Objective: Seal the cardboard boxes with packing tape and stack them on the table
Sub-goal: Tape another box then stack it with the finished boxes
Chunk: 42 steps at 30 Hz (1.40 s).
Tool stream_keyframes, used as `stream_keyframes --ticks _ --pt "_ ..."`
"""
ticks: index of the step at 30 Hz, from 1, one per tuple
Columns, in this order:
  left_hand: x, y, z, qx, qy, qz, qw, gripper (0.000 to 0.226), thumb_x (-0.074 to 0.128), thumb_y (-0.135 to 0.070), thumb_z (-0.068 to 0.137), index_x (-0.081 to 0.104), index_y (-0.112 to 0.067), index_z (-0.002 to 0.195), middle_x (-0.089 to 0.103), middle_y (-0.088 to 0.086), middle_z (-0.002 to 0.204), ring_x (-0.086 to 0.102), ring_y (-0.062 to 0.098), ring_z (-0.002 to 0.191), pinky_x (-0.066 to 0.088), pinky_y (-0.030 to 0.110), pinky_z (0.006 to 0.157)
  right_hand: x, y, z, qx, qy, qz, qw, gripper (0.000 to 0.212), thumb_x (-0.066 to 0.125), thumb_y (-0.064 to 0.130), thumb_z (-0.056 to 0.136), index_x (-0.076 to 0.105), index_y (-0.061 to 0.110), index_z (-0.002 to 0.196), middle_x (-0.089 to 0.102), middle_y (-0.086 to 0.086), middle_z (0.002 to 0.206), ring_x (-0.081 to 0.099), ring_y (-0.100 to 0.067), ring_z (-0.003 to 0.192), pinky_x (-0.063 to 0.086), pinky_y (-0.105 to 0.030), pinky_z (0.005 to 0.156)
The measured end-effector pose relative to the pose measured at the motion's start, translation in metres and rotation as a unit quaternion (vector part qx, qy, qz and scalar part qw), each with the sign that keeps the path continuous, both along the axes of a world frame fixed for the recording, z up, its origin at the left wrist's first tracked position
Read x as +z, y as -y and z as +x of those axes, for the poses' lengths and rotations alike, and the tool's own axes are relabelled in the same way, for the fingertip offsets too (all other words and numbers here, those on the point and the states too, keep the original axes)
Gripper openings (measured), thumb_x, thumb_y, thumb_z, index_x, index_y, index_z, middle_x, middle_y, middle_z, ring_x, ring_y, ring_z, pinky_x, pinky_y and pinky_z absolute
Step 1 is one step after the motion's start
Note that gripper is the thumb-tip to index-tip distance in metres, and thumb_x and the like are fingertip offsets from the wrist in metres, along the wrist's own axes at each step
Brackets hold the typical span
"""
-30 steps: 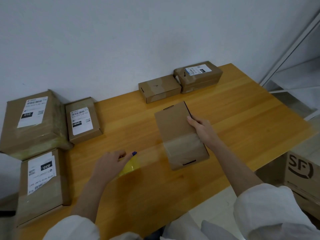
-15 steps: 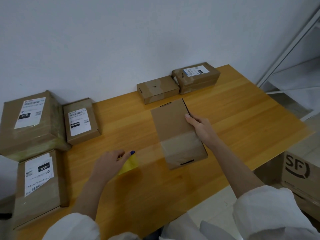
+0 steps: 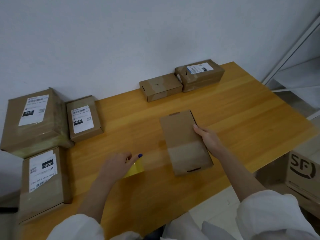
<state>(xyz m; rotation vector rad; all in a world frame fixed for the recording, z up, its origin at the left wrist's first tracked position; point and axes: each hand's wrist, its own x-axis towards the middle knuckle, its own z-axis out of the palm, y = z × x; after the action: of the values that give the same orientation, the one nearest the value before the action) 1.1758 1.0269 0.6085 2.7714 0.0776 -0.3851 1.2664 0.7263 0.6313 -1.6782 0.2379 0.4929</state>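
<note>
Sealing is midway — the left hand (image 3: 117, 164) pinches the yellow tape roll (image 3: 136, 169); the right hand (image 3: 208, 138) has its grip clamped on the box (image 3: 181, 134). Stacking is not yet begun.

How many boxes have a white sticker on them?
4: the big box at far left, the small box beside it, the near-left box, and the back-right box. Other faces are hidden.

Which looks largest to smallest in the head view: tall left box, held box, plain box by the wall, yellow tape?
1. tall left box
2. held box
3. plain box; it lies farther away, so true size against the held one is unsure
4. tape, partly hidden
</note>
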Motion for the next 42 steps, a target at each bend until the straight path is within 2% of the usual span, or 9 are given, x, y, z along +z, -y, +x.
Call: stream_keyframes --ticks 5,9,14,19,26,29,31,36,42 --pt "-0.003 0.011 -0.006 -0.022 -0.028 0.071 0.997 0.038 0.032 -0.060 0.093 0.050 -0.028 0.094 0.067 -0.001 0.082 0.059 0.012 0.062 0.048 0.027 0.056 -0.043 0.002 -0.020 0.015 -0.054 -0.070 0.996 0.053 0.040 0.045 0.100 0.047 0.011 0.140 0.054 0.000 0.133 0.051 -0.020 0.123 0.040 -0.033 0.104" --pt "-0.002 0.019 -0.002 -0.016 -0.016 0.086 0.996 0.040 0.030 -0.057 0.095 0.052 -0.025 0.100 0.061 -0.004 0.072 0.054 0.012 0.058 0.041 0.027 0.048 -0.058 -0.008 -0.026 0.004 -0.014 -0.174 0.985 0.048 0.030 0.036 0.105 0.040 0.010 0.144 0.044 -0.009 0.144 0.039 -0.025 0.134 0.030 -0.035 0.109" --pt "-0.001 0.033 -0.002 -0.019 0.020 0.122 0.992 0.036 0.029 -0.048 0.099 0.054 -0.023 0.096 0.044 -0.008 0.055 0.040 0.009 0.045 0.025 0.023 0.039 -0.062 -0.043 -0.028 0.009 0.046 -0.475 0.879 0.051 0.025 0.038 0.104 0.025 0.016 0.150 0.012 -0.020 0.156 0.011 -0.037 0.143 0.016 -0.050 0.113" --pt "-0.001 0.036 -0.001 -0.015 0.035 0.116 0.993 0.035 0.030 -0.045 0.099 0.056 -0.023 0.092 0.042 -0.008 0.053 0.038 0.009 0.043 0.023 0.023 0.038 -0.077 -0.090 -0.048 0.056 0.079 -0.539 0.837 0.085 0.014 0.067 0.093 -0.010 0.011 0.153 -0.011 -0.021 0.158 -0.005 -0.040 0.146 0.003 -0.063 0.112" --pt "-0.007 0.027 -0.003 0.009 0.027 0.086 0.996 0.034 0.030 -0.041 0.100 0.057 -0.021 0.093 0.050 -0.005 0.056 0.049 0.015 0.047 0.029 0.025 0.040 -0.080 -0.091 -0.044 0.047 0.100 -0.574 0.812 0.074 0.025 0.057 0.097 0.016 0.010 0.154 0.025 -0.024 0.153 0.036 -0.044 0.129 0.034 -0.055 0.098" --pt "-0.005 0.024 -0.003 0.025 0.008 0.070 0.997 0.033 0.030 -0.040 0.100 0.057 -0.020 0.099 0.052 -0.004 0.060 0.054 0.018 0.055 0.031 0.026 0.043 -0.079 -0.072 -0.034 0.037 0.123 -0.558 0.820 0.060 0.039 0.043 0.099 0.041 0.001 0.142 0.053 -0.028 0.124 0.054 -0.042 0.101 0.045 -0.046 0.081" --pt "-0.005 0.025 -0.005 0.007 0.006 0.087 0.996 0.034 0.029 -0.040 0.100 0.057 -0.021 0.102 0.050 -0.005 0.059 0.049 0.016 0.050 0.030 0.025 0.042 -0.080 -0.057 -0.028 0.042 0.147 -0.561 0.813 0.053 0.034 0.036 0.100 0.051 -0.004 0.131 0.060 -0.026 0.104 0.057 -0.039 0.086 0.047 -0.041 0.072" --pt "-0.006 0.030 -0.008 -0.007 0.016 0.116 0.993 0.035 0.028 -0.040 0.100 0.056 -0.021 0.109 0.051 -0.005 0.062 0.048 0.016 0.050 0.031 0.025 0.041 -0.086 -0.036 -0.015 0.028 0.189 -0.489 0.851 0.044 0.028 0.030 0.104 0.041 0.006 0.139 0.056 -0.018 0.122 0.053 -0.038 0.107 0.045 -0.043 0.080" --pt "-0.005 0.027 -0.014 0.016 0.020 0.100 0.995 0.035 0.031 -0.038 0.099 0.059 -0.019 0.106 0.058 -0.002 0.065 0.053 0.017 0.053 0.035 0.026 0.042 -0.090 -0.018 -0.007 0.087 0.204 -0.431 0.875 0.037 0.025 0.030 0.105 0.043 0.014 0.133 0.063 -0.016 0.097 0.058 -0.039 0.080 0.040 -0.039 0.063"
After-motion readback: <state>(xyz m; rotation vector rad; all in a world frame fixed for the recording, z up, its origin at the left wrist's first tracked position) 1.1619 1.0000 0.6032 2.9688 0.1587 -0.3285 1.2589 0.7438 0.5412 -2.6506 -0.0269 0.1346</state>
